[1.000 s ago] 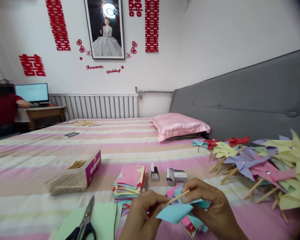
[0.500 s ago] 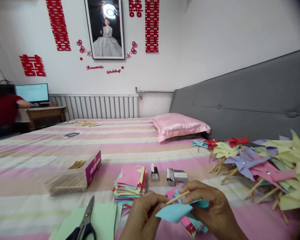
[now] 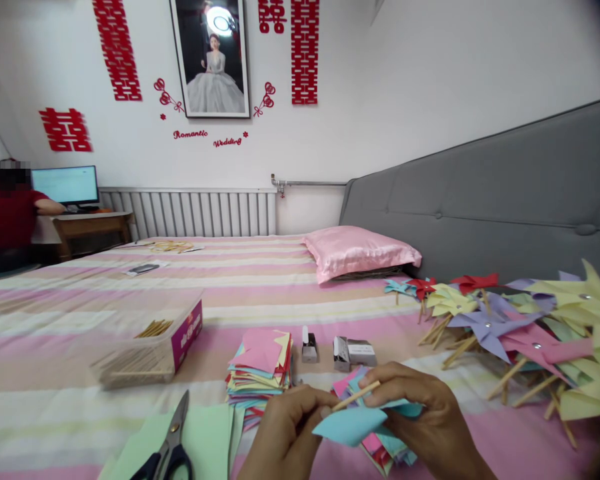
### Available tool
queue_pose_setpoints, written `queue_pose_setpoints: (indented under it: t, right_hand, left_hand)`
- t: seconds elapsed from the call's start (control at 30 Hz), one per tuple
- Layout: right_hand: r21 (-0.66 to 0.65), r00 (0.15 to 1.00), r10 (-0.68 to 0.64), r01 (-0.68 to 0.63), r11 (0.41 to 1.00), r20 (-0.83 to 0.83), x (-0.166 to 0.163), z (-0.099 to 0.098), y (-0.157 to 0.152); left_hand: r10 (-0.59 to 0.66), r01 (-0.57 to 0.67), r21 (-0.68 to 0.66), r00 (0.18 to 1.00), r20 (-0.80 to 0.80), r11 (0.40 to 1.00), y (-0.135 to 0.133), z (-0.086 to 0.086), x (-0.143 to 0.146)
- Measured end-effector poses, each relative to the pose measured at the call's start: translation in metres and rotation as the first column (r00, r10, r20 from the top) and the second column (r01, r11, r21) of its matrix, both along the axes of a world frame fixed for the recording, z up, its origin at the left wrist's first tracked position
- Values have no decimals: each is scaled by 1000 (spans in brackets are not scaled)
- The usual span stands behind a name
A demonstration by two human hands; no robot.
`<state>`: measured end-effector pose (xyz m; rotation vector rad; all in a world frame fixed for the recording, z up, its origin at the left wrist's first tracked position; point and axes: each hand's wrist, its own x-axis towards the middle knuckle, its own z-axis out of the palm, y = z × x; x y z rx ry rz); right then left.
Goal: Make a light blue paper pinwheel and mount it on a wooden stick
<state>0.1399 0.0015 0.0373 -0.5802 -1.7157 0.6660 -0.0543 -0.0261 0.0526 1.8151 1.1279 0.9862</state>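
Pinched between the fingers of my left hand (image 3: pixel 297 427) is a thin wooden stick (image 3: pixel 356 396) that slants up to the right. My right hand (image 3: pixel 423 417) is closed on a light blue paper pinwheel (image 3: pixel 351 425), whose folded blades spread beneath the stick. Where stick and paper meet is hidden by my fingers. Under my hands lies a pile of coloured paper pieces (image 3: pixel 380 460), partly covered. A taller stack of cut paper (image 3: pixel 260 373) stands just beyond my left hand. Dark-handled scissors (image 3: pixel 173 440) rest open on green paper sheets (image 3: pixel 210 443) to the left.
A clear plastic box (image 3: pixel 135 367) holds wooden sticks at left. Small grey boxes (image 3: pixel 341 353) sit ahead of my hands. Finished pinwheels (image 3: pixel 490 323) crowd the right side by the grey headboard (image 3: pixel 480 193). Farther back are a pink pillow (image 3: pixel 360 253) and a seated person (image 3: pixel 5 217).
Almost nothing differs. The blue paper and both hands have shifted very slightly to the right, with the grips kept.
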Motion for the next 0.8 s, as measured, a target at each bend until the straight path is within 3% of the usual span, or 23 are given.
queue_pose_setpoints:
  t: [0.33, 0.8]
  right_hand:
    - [-13, 1000, 17, -17, 1000, -27, -1, 1, -1]
    - [18, 1000, 2, -2, 1000, 26, 1, 1, 0]
  left_hand:
    - [-10, 11, -30, 999, 40, 999, 0, 3, 3]
    - [-20, 21, 40, 1000, -20, 999, 0, 4, 3]
